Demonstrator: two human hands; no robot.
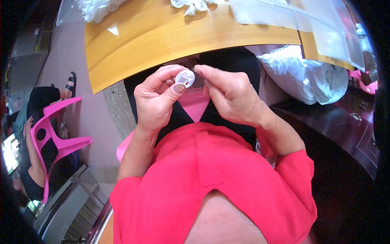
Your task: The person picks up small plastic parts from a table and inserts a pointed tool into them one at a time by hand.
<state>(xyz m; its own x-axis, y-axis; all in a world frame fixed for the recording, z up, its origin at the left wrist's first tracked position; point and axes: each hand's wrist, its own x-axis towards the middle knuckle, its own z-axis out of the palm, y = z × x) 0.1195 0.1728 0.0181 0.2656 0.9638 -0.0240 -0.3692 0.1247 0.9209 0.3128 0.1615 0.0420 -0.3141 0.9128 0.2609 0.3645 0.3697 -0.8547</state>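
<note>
A small round white plastic piece (185,79), with a raised block and a little slot on its face, is pinched between the thumb and fingers of my left hand (156,93). My right hand (233,91) is just to the right of it, thumb and index finger pressed together near its rim. Whatever that pinch holds, if anything, is too small or hidden to make out. Both hands are in front of the wooden table's near edge, above my lap and the pink plastic seat (194,105).
On the yellow-brown wooden table (162,44) lie several white plastic pieces (195,5) and translucent plastic sheeting (276,16). A full white sack (304,73) is at the right. On the left, another person sits in a pink chair (57,142).
</note>
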